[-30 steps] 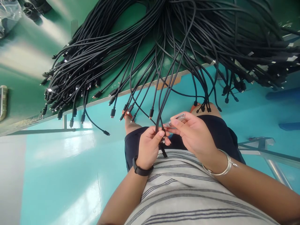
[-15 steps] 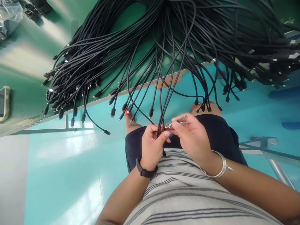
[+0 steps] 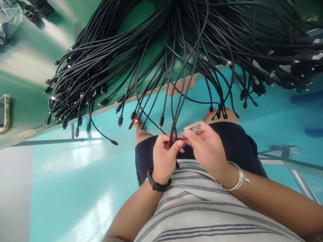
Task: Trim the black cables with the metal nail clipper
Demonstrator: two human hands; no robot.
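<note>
My left hand is closed around the ends of two or three black cables that hang down from the green table; one plug tip sticks out below my fingers. My right hand pinches a small clear plastic piece right against those cable ends. Both hands meet in front of my striped shirt, above my lap. A large mass of black cables lies spread on the table, with many plug ends dangling over its front edge.
The green table has a phone-like object at its left edge and a plastic bag at the far left corner. A metal frame stands on the teal floor to my right.
My left hand has slid up the held cables, so less of the plug end shows below it. My right hand and the clear piece have hardly moved.
</note>
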